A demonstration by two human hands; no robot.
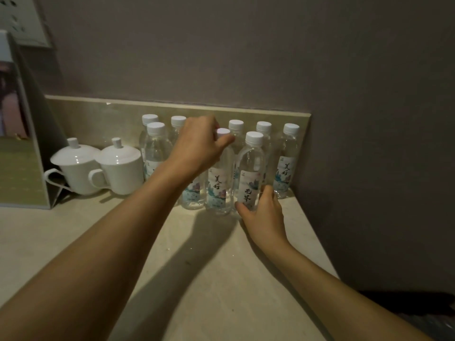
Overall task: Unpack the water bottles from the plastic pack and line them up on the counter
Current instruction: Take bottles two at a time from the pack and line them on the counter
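Nearest to the camera, two bare forearms reach over the pale beige stone counter (209, 279) toward the corner. The right hand (263, 212) is low, with its fingers curled around the base of a clear plastic water bottle with a white cap and a printed paper label (248, 175); I think it holds the bottom so the bottle can slide into line without tipping. The left hand (197, 146) is higher and pinches the white cap of a second clear labelled bottle (218, 183), which stands just beside the first, probably to steady or shift it from the top. These two stand in a front row with other bottles, one partly hidden behind the left arm. Behind them, a back row of the same bottles (285, 163) stands along the low beige backsplash (98, 112), which gives a straight edge to follow. At the left, two white lidded ceramic cups (98, 166) stand near the bottles. No plastic pack is visible.
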